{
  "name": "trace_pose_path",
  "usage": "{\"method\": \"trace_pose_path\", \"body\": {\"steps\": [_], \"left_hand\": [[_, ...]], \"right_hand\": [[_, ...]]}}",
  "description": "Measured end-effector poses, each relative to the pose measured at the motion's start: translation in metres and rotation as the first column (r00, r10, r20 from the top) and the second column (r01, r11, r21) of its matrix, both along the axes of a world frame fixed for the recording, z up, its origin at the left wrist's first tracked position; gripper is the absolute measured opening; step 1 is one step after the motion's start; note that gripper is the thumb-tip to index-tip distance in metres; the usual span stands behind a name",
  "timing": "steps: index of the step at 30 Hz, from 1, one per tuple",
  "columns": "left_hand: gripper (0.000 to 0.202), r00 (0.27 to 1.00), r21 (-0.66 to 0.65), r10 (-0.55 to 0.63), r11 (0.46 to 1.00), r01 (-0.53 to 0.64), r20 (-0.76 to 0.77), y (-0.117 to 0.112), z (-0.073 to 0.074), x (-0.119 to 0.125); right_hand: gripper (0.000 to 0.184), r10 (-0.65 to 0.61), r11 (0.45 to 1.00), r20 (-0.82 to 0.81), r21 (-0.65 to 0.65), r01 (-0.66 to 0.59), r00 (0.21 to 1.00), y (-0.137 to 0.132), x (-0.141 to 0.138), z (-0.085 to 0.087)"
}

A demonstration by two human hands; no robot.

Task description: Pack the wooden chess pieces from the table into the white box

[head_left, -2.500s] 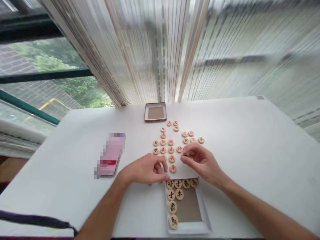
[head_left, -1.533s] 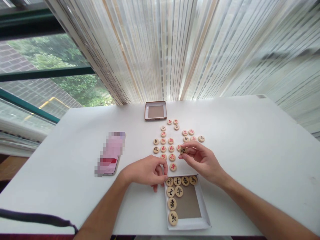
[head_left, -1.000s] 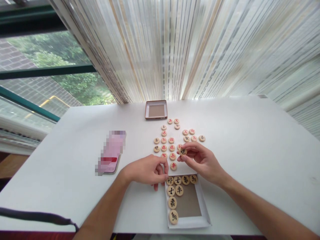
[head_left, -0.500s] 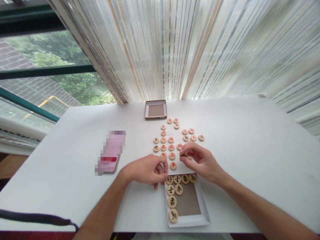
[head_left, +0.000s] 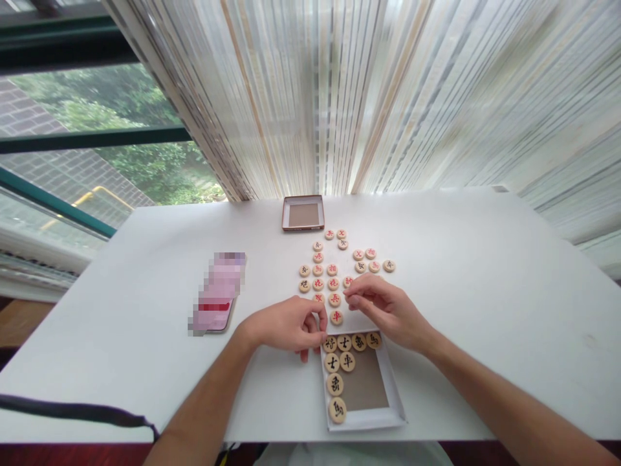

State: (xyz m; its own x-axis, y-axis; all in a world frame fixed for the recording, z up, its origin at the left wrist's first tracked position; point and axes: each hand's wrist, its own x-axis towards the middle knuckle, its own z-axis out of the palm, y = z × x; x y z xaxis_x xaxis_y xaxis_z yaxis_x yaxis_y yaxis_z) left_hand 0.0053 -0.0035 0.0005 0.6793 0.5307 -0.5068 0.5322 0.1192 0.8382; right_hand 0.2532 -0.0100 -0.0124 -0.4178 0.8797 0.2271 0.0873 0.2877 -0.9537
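Observation:
Wooden Chinese chess pieces with black characters line the top and left sides inside an open white box (head_left: 394, 404) in front of me; one more, a black chariot piece (head_left: 347, 361), lies inward of them. My left hand (head_left: 295, 327) is closed at the box's upper left corner, its thumb on the rim and its fingers curled. Above the box's right side, my right hand (head_left: 381, 304) is closed in a pinch; the Chinese chess piece in it is mostly hidden by the fingers. A red chariot piece (head_left: 336, 317) and a red soldier piece (head_left: 334, 299) lie between the hands.
Several more red and black pieces, among them a black cannon piece (head_left: 304, 285), are spread on the white table (head_left: 509, 310) beyond my hands. An open box lid (head_left: 303, 213) lies at the back by the curtain (head_left: 301, 97). A phone (head_left: 220, 291) is at left.
My right hand's fingers have closed in and shifted slightly left, so the piece seen in the pinch before is now covered. The left hand stays at the box corner. The view shifted slightly.

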Motion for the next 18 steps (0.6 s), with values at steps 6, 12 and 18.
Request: {"method": "trace_pose_path", "body": {"steps": [6,12,18], "left_hand": [[0.014,1.0,-0.009,-0.005,1.0,0.005,-0.006,0.001,-0.002,0.0],[0.011,1.0,0.025,-0.016,1.0,0.016,0.01,0.002,-0.006,-0.001],[0.012,1.0,0.063,-0.018,0.998,0.019,-0.022,0.002,-0.005,-0.001]], "right_hand": [[0.027,0.07,0.993,-0.049,-0.088,-0.075,0.996,-0.009,-0.001,0.016],[0.027,0.061,0.972,0.018,-0.226,-0.056,0.998,-0.043,0.009,0.021],[0.014,-0.033,0.954,0.067,-0.294,0.051,0.997,-0.08,0.016,0.01]]}}
